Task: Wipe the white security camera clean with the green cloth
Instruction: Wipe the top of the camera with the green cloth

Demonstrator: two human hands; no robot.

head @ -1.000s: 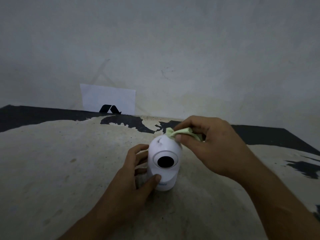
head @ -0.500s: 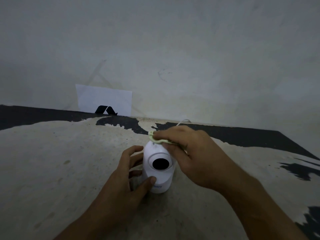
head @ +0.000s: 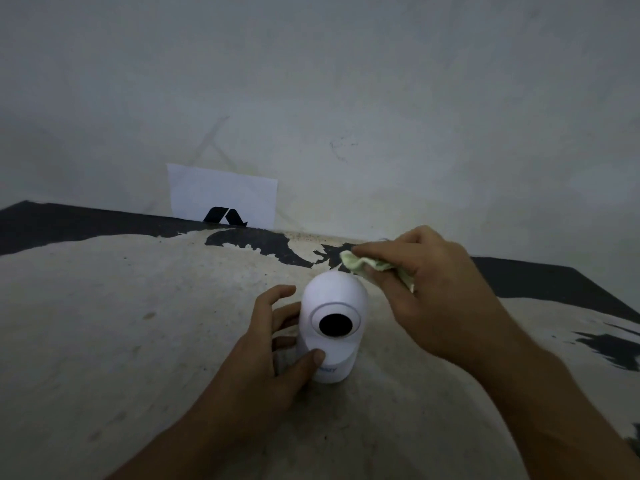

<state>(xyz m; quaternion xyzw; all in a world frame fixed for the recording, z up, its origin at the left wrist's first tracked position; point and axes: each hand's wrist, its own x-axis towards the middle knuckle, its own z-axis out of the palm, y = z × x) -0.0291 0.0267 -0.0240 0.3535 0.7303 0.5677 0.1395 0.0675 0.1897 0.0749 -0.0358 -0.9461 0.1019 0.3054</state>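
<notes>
The white security camera (head: 334, 303) stands upright on the worn table, its round black lens facing me. My left hand (head: 266, 362) grips its lower body from the left, thumb across the front of the base and fingers behind. My right hand (head: 429, 289) holds the bunched pale green cloth (head: 360, 264) between thumb and fingers. The cloth sits just up and to the right of the camera's domed top, a little apart from it or barely touching; I cannot tell which.
The table (head: 121, 323) is pale with peeling black patches along the back and right side. A white paper card (head: 221, 192) with a black mark leans on the grey wall behind. The table's right edge runs near my right forearm.
My right hand has drawn the cloth off the top of the camera, up and to the right. My left hand keeps its grip on the base.
</notes>
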